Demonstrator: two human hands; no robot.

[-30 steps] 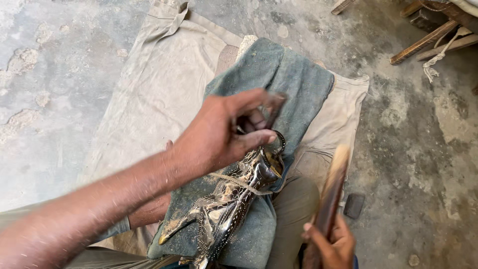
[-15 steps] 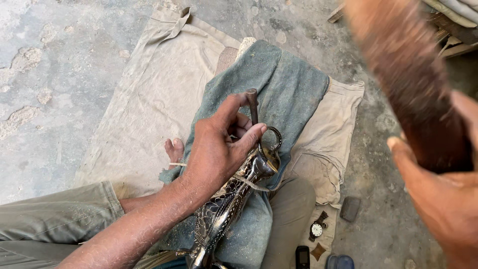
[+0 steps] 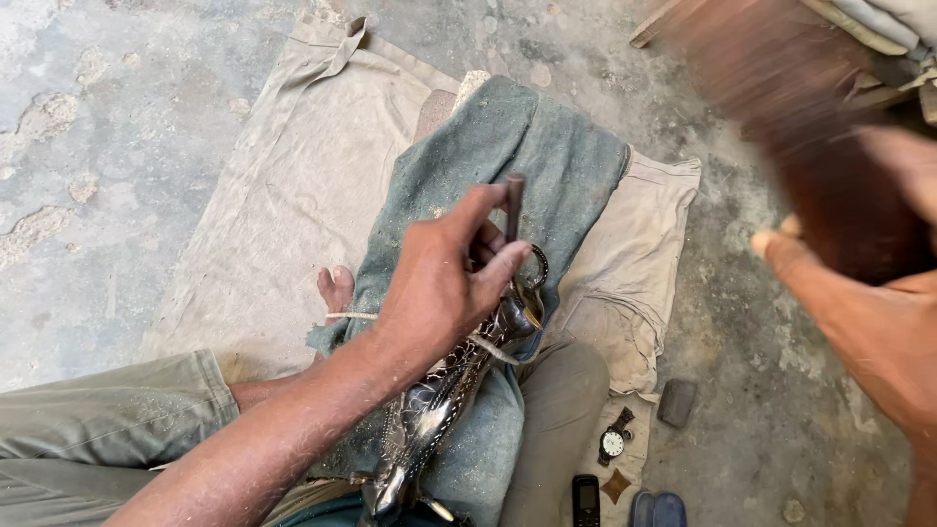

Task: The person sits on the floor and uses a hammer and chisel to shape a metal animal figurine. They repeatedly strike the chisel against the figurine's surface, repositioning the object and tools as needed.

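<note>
Carved dark metal figure lies on the green cloth across the lap, 6 o'clock. Left hand pinches a thin dark punch upright on the figure's top end. Right hand at 3 o'clock, raised, wrapped round a blurred wooden mallet. Wristwatch and phone on the floor.

Glossy metal figure (matt cloth)

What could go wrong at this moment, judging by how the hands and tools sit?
1. The right hand has a blurred wooden mallet raised; a misjudged blow could hit the left hand, whose fingers pinch the thin punch.
2. The metal figure rests on soft green cloth over the lap, so it may slip.
</note>
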